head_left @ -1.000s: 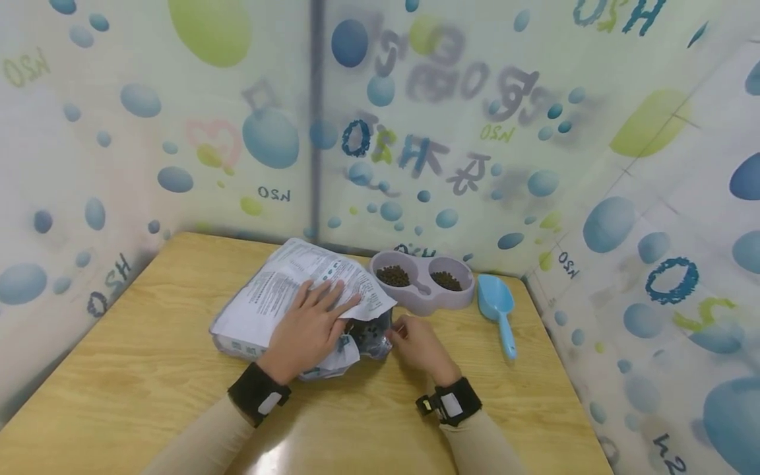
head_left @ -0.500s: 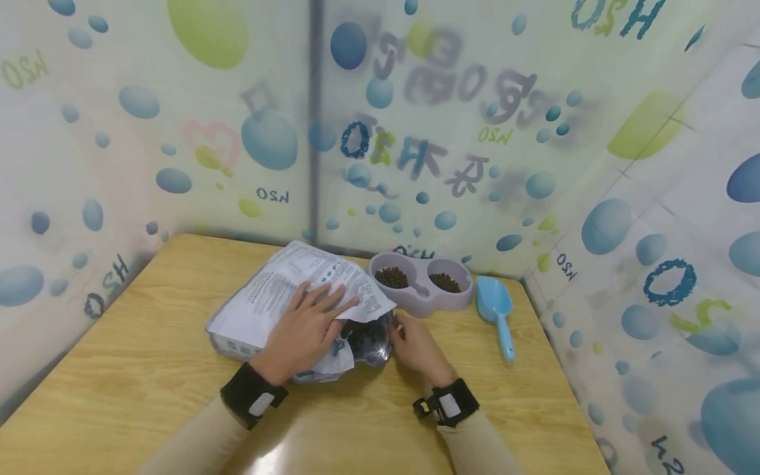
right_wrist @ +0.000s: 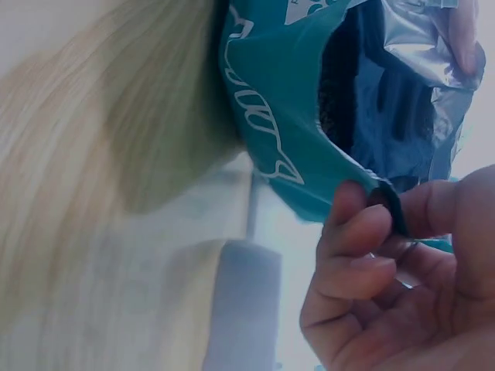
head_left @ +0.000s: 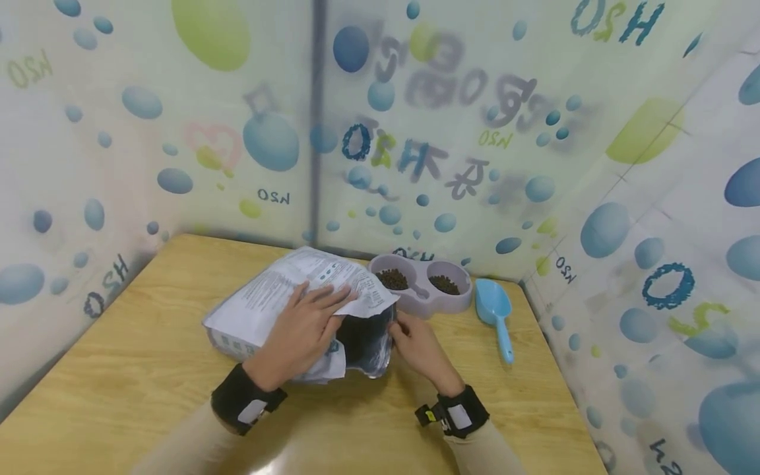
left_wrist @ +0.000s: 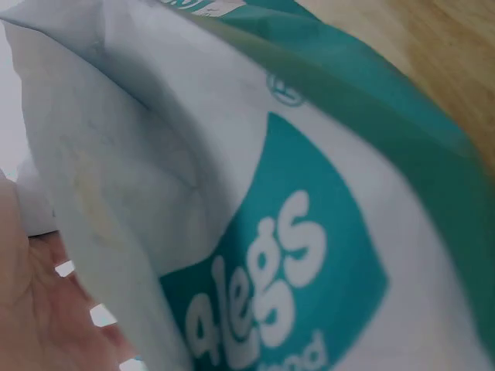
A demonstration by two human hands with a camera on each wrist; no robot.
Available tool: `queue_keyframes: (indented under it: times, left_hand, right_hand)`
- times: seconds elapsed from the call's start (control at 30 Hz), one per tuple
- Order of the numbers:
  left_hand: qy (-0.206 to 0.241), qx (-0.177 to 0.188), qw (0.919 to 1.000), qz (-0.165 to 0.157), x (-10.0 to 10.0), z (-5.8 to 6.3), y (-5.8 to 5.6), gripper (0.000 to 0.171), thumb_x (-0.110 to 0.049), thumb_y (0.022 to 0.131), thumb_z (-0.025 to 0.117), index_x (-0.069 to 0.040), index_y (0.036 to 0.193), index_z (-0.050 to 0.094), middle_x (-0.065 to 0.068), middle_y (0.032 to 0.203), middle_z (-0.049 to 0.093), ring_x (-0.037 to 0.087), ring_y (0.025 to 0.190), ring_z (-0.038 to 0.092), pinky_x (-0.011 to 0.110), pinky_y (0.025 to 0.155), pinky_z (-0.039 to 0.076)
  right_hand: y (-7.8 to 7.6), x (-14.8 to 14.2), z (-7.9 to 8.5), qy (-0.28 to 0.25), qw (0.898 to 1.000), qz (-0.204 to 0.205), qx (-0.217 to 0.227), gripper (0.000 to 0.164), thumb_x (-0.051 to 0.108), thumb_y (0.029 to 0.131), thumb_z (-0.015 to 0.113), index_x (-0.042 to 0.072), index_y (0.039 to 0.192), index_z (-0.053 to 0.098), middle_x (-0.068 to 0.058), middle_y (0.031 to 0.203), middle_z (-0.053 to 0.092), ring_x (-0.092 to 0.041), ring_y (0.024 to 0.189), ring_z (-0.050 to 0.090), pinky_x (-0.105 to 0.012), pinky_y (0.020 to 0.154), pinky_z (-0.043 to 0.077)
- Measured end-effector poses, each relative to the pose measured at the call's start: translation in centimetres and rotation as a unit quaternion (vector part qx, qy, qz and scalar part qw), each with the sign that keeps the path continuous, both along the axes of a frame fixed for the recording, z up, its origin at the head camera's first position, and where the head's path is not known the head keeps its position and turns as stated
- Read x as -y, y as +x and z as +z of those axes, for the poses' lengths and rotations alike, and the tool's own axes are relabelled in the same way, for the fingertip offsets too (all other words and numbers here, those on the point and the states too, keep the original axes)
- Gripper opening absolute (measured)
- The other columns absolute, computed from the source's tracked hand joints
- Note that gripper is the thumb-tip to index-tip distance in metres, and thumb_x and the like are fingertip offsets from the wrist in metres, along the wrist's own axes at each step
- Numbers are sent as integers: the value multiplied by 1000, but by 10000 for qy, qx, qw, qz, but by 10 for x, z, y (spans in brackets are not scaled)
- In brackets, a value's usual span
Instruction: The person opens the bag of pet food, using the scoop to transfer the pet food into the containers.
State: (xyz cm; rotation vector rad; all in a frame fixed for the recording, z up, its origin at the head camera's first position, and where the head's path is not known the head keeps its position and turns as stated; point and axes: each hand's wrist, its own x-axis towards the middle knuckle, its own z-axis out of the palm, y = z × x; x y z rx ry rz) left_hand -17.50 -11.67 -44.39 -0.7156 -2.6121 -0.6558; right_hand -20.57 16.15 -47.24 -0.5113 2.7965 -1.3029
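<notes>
A white and teal pet food bag (head_left: 261,300) lies on its side on the table, its mouth gaping to the right with a silvery lining (right_wrist: 425,54) inside. My left hand (head_left: 303,336) rests on the bag's upper face, fingers spread, thumb by the mouth. In the left wrist view, part of that hand (left_wrist: 58,309) shows behind a pale flap of the bag, which hides the rest. My right hand (head_left: 418,343) pinches the bag's mouth edge between thumb and curled fingers (right_wrist: 363,232). Dark contents show deep in the bag in the right wrist view.
Behind the bag's mouth stands a grey double bowl (head_left: 439,303) with brown kibble in both wells. To its right lies a light blue scoop (head_left: 495,307), handle toward me. Patterned walls border the wooden table (head_left: 148,316) at the back and sides.
The bag's mouth has widened, its lower edge drawn down toward me, and more dark interior shows. My right hand keeps hold of the edge; my left hand has shifted slightly left and toward me.
</notes>
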Motion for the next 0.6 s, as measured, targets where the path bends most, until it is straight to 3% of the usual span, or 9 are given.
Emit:
queue_keyframes:
  times: [0.2, 0.37, 0.6]
  left_hand:
    - [144, -110, 9998, -19, 3, 18, 0, 47, -22, 122, 52, -15, 164, 69, 6, 167, 70, 44, 154, 67, 77, 135, 40]
    - [256, 84, 9996, -50, 5, 30, -1, 48, -26, 123, 51, -15, 167, 66, 5, 168, 69, 41, 155, 67, 74, 136, 42]
    - [478, 520, 9966, -424, 9, 39, 13, 63, -43, 124, 55, -16, 180, 47, 7, 184, 51, 43, 168, 53, 75, 139, 36]
  right_hand:
    - [6, 4, 19, -576, 9982, -94, 138, 31, 16, 118, 58, 10, 91, 72, 2, 74, 62, -11, 68, 58, -25, 62, 46]
    - [10, 9, 34, -1155, 9925, -267, 295, 32, 16, 120, 57, 7, 93, 72, -2, 74, 62, -17, 66, 59, -24, 60, 47]
    - [14, 19, 52, -1624, 9856, -198, 430, 34, 17, 120, 56, 4, 91, 68, -4, 74, 66, -18, 66, 65, -25, 63, 53]
